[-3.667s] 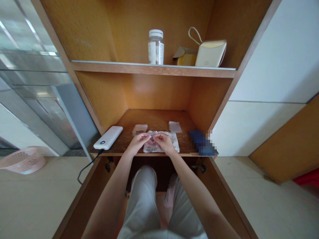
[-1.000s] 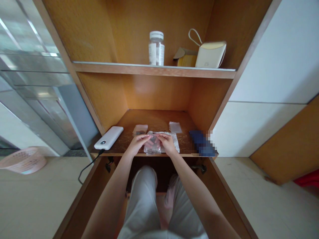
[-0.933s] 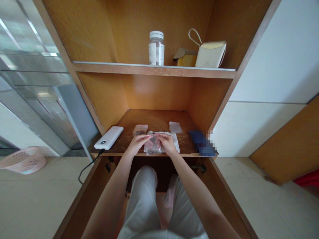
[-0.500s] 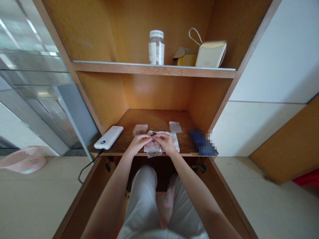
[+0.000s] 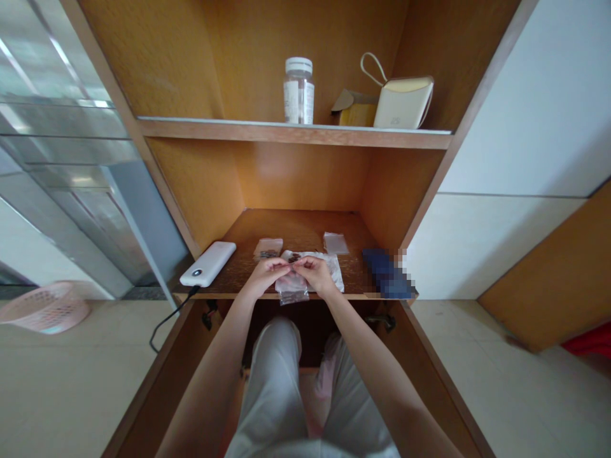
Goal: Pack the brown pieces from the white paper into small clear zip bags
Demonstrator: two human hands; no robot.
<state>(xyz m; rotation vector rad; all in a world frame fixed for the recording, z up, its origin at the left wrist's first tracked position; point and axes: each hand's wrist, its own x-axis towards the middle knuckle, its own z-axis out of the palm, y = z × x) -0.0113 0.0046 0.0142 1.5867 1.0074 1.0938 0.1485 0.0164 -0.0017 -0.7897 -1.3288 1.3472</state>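
Close together over the front of the cabinet's lower shelf, my left hand [image 5: 268, 275] and my right hand [image 5: 312, 273] pinch a small clear plastic bag [image 5: 294, 295]. It hangs down from my fingertips, and its lower end reaches past the shelf edge. Beneath my hands lies a white crumpled sheet [image 5: 337, 272]. Small dark red pieces [image 5: 294, 257] rest on it just beyond my fingertips; their kind is too small to tell. Behind my left hand is a small clear bag with dark bits [image 5: 268, 248]. A flat clear bag [image 5: 336, 243] lies behind my right hand.
A white power bank [image 5: 210, 262] with a black cable sits at the shelf's left. A dark blue, partly blurred object [image 5: 387, 273] lies at the right. Above stand a clear bottle [image 5: 299, 92], a yellow box [image 5: 356, 111] and a cream device [image 5: 403, 103]. A pink basket [image 5: 45, 306] is on the floor.
My fingertips have drawn closer together on the bag, and its hanging end has shifted slightly left. More of the dark red pieces show beyond my fingers.
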